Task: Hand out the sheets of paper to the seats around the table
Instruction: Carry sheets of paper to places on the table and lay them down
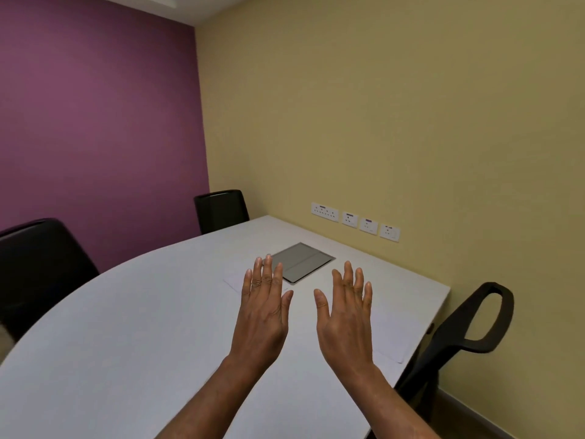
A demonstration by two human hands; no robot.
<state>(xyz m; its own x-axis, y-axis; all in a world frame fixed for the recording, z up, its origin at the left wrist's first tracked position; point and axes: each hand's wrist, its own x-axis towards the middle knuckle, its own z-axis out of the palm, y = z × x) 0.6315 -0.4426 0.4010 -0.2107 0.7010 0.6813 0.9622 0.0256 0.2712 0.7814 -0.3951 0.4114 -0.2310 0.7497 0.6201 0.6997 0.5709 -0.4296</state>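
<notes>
My left hand (pixel 263 307) and my right hand (pixel 345 315) are both raised flat over the white table (pixel 133 318), backs up, fingers spread, holding nothing. A white sheet of paper (pixel 233 279) lies on the table partly hidden behind my left hand. Another white sheet (pixel 395 337) lies near the table's right edge, in front of the right-hand chair (pixel 468 331). Both sheets are faint against the pale tabletop.
A grey cable hatch (pixel 302 262) is set into the tabletop just beyond my fingers. Black chairs stand at the far end (pixel 220 210) and at the left (pixel 41 267). Wall sockets (pixel 354 220) line the yellow wall behind the table.
</notes>
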